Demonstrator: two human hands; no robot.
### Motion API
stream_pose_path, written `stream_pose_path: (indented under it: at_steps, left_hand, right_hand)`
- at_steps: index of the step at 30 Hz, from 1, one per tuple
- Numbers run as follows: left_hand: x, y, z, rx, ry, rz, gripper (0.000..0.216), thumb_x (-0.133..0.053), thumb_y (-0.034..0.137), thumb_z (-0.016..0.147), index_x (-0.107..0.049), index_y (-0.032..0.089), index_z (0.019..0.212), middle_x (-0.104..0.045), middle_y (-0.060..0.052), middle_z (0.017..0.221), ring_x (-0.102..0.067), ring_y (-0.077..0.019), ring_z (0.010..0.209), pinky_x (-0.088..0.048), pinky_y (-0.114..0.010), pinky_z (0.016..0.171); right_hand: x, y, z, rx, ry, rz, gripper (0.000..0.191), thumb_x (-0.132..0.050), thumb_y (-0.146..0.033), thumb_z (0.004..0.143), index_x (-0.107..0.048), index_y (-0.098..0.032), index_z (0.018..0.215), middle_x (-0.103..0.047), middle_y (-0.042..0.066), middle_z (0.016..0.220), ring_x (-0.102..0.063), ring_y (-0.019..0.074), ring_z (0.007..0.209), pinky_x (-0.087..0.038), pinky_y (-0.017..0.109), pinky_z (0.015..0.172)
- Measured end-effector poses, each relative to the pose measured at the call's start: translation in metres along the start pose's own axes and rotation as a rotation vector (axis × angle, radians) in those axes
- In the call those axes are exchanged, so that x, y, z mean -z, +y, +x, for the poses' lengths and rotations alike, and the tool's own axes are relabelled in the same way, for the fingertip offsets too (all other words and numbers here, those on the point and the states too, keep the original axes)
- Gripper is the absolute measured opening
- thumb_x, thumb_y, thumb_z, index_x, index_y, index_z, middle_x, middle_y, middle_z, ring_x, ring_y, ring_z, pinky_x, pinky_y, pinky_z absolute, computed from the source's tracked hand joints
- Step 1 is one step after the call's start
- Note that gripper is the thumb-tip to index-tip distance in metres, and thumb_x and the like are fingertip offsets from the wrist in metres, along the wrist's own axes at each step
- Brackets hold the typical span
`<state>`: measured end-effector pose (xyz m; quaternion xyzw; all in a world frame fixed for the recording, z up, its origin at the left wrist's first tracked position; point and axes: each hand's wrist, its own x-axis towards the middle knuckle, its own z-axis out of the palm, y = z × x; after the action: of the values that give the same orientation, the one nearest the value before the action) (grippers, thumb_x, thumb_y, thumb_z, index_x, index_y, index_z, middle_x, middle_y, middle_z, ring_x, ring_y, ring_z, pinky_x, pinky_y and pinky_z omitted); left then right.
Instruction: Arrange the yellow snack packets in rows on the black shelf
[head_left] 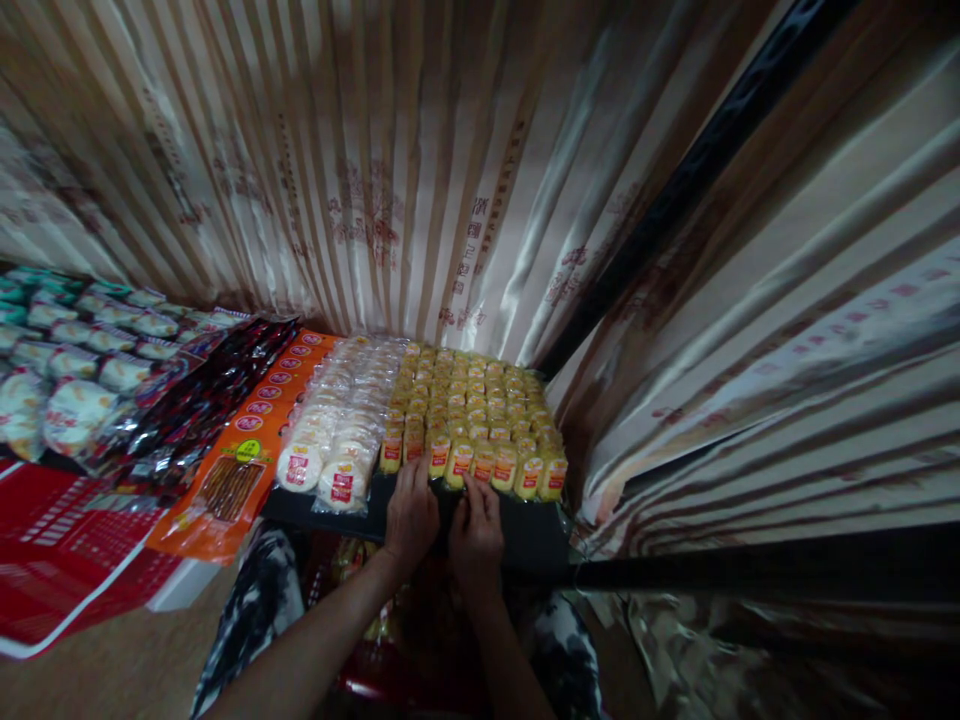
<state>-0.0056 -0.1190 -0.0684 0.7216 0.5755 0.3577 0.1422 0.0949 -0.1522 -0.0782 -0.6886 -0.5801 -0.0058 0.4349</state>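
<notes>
Small yellow snack packs (466, 412) with red-and-white labels stand in tight rows on a dark shelf (529, 525). At the front row, the fingers of my left hand (412, 512) stretch up against the lower ends of packs left of the middle. Just to its right, my right hand (478, 530) has its fingertips, slightly bent, on the lower edge of another front pack (459, 464). Neither hand visibly lifts a pack. Beside the yellow rows on the left lie clear-wrapped white round crackers (341, 482), also with red labels.
Further left are an orange bag of stick snacks (236, 470), dark shiny packets (214, 395) and white snack bags (79, 405). A red basket (67, 545) stands low at left. Printed curtains (420, 180) hang behind and at right, with a black post (675, 210) slanting down.
</notes>
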Motion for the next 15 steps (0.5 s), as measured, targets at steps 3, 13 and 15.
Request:
stream_pose_path:
  at_steps: [3, 13, 15]
  left_hand:
    - [0.0, 0.001, 0.0, 0.01, -0.034, 0.018, 0.05, -0.035, 0.007, 0.078, -0.041, 0.013, 0.128, -0.05, -0.013, 0.12, -0.044, -0.0225, 0.114, -0.042, -0.036, 0.095]
    - [0.043, 0.0, -0.028, -0.122, -0.042, -0.174, 0.029, -0.033, 0.012, 0.084, -0.054, 0.017, 0.104, -0.059, -0.008, 0.097, -0.054, -0.016, 0.095, -0.045, -0.031, 0.087]
    - [0.054, -0.009, -0.05, -0.109, -0.135, -0.235, 0.025, -0.034, 0.016, 0.086, -0.057, 0.018, 0.096, -0.06, -0.006, 0.09, -0.056, -0.0145, 0.086, -0.047, -0.028, 0.08]
  right_hand:
    - [0.0, -0.001, 0.001, 0.0, -0.023, -0.004, 0.038, -0.032, -0.021, 0.087, -0.052, -0.018, 0.119, -0.055, 0.011, 0.108, -0.053, 0.0199, 0.103, -0.046, 0.037, 0.087]
    - [0.031, -0.018, -0.02, 0.091, -0.086, 0.213, 0.029, -0.037, -0.024, 0.087, -0.058, -0.017, 0.106, -0.062, 0.01, 0.099, -0.059, 0.018, 0.094, -0.05, 0.034, 0.081]
    - [0.035, -0.021, -0.041, 0.126, -0.235, 0.249, 0.028, -0.039, -0.025, 0.086, -0.059, -0.018, 0.105, -0.066, 0.009, 0.096, -0.063, 0.017, 0.088, -0.051, 0.031, 0.078]
